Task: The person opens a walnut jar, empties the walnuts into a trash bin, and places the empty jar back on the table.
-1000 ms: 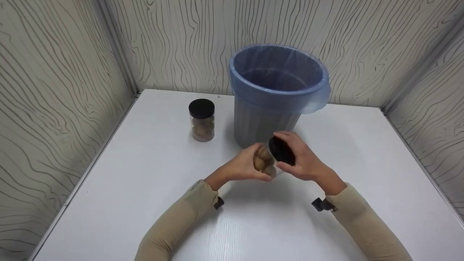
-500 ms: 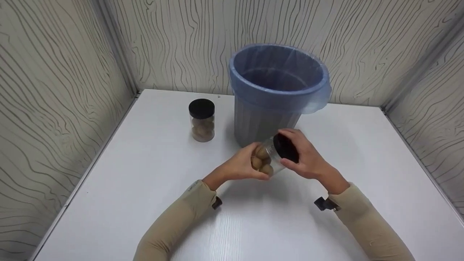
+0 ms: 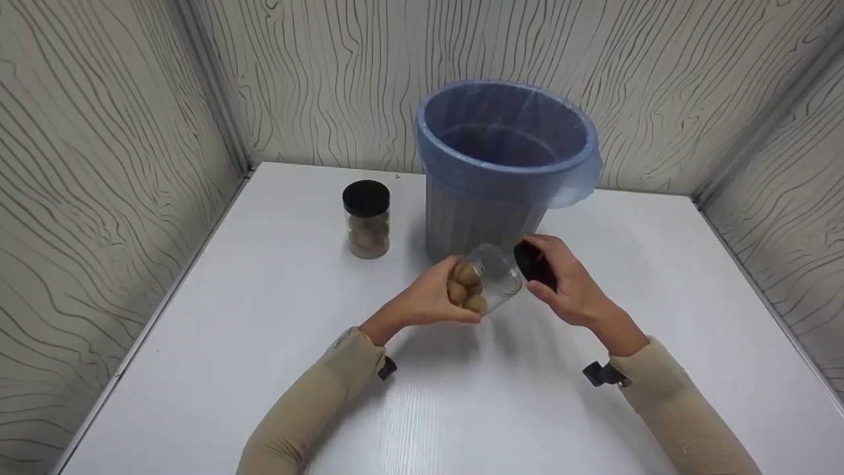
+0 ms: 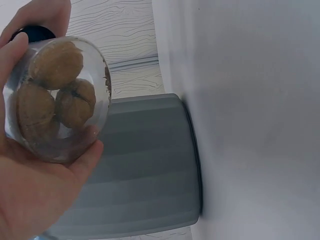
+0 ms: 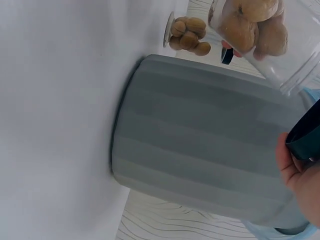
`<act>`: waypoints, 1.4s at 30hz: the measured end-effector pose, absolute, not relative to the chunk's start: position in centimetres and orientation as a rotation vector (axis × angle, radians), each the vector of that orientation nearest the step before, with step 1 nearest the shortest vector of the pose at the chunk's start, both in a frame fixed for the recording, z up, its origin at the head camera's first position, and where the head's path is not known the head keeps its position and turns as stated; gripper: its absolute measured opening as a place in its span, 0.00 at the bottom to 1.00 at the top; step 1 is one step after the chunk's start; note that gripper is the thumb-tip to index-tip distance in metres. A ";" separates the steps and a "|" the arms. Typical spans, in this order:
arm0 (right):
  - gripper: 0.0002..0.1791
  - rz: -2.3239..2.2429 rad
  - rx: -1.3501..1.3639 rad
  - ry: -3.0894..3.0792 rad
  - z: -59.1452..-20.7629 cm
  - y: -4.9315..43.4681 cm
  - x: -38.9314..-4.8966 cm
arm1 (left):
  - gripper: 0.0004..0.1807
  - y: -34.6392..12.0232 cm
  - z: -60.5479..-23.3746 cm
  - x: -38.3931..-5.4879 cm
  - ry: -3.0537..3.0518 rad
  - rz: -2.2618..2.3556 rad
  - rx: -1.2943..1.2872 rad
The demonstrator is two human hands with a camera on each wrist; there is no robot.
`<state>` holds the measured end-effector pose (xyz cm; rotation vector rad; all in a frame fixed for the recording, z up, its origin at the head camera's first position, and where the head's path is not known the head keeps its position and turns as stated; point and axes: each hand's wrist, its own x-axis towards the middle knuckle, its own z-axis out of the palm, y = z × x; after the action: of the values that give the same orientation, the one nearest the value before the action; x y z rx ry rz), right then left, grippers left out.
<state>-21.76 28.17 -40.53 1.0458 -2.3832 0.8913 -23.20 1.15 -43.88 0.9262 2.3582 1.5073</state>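
A clear plastic jar [image 3: 499,270] tilts with its uncapped mouth toward the right, and my left hand [image 3: 425,295] grips it round the bottom end. Several walnuts [image 4: 56,65] show through its base in the left wrist view. Just right of the mouth, my right hand [image 3: 572,285] holds the black lid [image 3: 535,266] by its edge, apart from the jar. In the right wrist view the lid [image 5: 306,134] shows its hollow side, facing the jar's threaded rim. A second jar [image 3: 366,227], capped in black and holding walnuts, stands upright at the left.
A grey bin [image 3: 461,218] with a blue liner [image 3: 508,181] folded over its rim stands right behind the hands. The white table [image 3: 264,316] meets patterned wall panels [image 3: 316,86] at the back and sides.
The lid has come off the jar and moved right with my right hand. My left hand and the jar have shifted slightly left, and the jar's mouth is now uncovered.
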 end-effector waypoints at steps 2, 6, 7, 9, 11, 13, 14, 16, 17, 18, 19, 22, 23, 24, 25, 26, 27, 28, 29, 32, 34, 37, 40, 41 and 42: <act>0.41 0.881 1.039 -2.390 -40.6 28.6 -21.8 | 0.52 1.0 -43.9 -23.2 2.367 1.509 0.920; 0.37 0.850 1.015 -2.403 -40.9 29.5 -21.8 | 0.52 0.7 -43.8 -23.2 2.387 1.498 0.891; 0.37 0.841 1.005 -2.411 -41.0 29.7 -21.9 | 0.52 0.6 -43.8 -23.3 2.391 1.498 0.885; 0.36 0.817 0.985 -2.424 -41.2 30.2 -22.0 | 0.52 0.5 -43.7 -23.3 2.400 1.500 0.881; 0.35 0.793 0.962 -2.441 -41.4 30.6 -22.1 | 0.52 0.3 -43.5 -23.4 2.408 1.504 0.885; 0.35 0.774 0.937 -2.461 -41.5 31.0 -22.2 | 0.52 0.2 -43.4 -23.4 2.414 1.509 0.891; 0.35 0.767 0.922 -2.473 -41.6 31.2 -22.3 | 0.52 0.2 -43.2 -23.5 2.414 1.511 0.891; 0.34 0.756 0.890 -2.506 -41.7 31.5 -22.5 | 0.52 0.0 -43.1 -23.5 2.411 1.520 0.887; 0.34 0.750 0.869 -2.528 -41.8 31.7 -22.5 | 0.52 0.0 -43.0 -23.5 2.406 1.522 0.884; 0.33 0.744 0.850 -2.549 -41.8 31.8 -22.6 | 0.52 -0.1 -42.9 -23.5 2.400 1.526 0.883; 0.33 0.737 0.830 -2.570 -41.9 31.9 -22.7 | 0.52 -0.2 -42.9 -23.5 2.394 1.529 0.881; 0.33 0.716 0.770 -2.627 -42.0 32.4 -22.9 | 0.53 -0.4 -42.8 -23.7 2.383 1.540 0.880; 0.33 0.711 0.751 -2.642 -42.1 32.6 -23.0 | 0.53 -0.5 -42.8 -23.7 2.380 1.544 0.880; 0.33 0.705 0.732 -2.658 -42.1 32.7 -23.1 | 0.53 -0.7 -42.8 -23.7 2.380 1.550 0.878; 0.33 0.698 0.711 -2.674 -42.1 32.9 -23.2 | 0.53 -0.8 -42.8 -23.8 2.378 1.556 0.877; 0.33 0.694 0.690 -2.691 -42.2 33.1 -23.3 | 0.53 -0.9 -42.7 -23.8 2.375 1.565 0.877; 0.33 0.690 0.667 -2.710 -42.2 33.3 -23.4 | 0.52 -1.0 -42.8 -23.9 2.373 1.573 0.877; 0.34 0.687 0.646 -2.728 -42.2 33.5 -23.5 | 0.52 -1.1 -42.8 -23.9 2.371 1.582 0.877; 0.34 0.685 0.626 -2.747 -42.3 33.7 -23.6 | 0.52 -1.3 -42.8 -23.9 2.368 1.592 0.877; 0.35 0.683 0.574 -2.798 -42.5 34.3 -23.9 | 0.53 -1.6 -42.9 -24.0 2.377 1.601 0.872; 0.35 0.686 0.548 -2.820 -42.7 34.7 -24.1 | 0.53 -1.8 -42.9 -24.0 2.390 1.596 0.867; 0.36 0.692 0.512 -2.846 -43.0 35.4 -24.4 | 0.54 -2.1 -42.9 -24.1 2.409 1.589 0.866; 0.38 0.690 0.467 -2.869 -43.3 36.0 -24.8 | 0.54 -2.3 -42.8 -24.2 2.422 1.589 0.871; 0.38 0.687 0.451 -2.876 -43.4 36.2 -24.9 | 0.54 -2.4 -42.8 -24.2 2.425 1.591 0.871; 0.39 0.682 0.436 -2.881 -43.5 36.4 -25.0 | 0.55 -2.5 -42.8 -24.1 2.424 1.596 0.869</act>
<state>-25.04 36.39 -43.51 0.4359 -2.8809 0.6821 -24.14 -2.46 -42.76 0.8692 2.4235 1.5955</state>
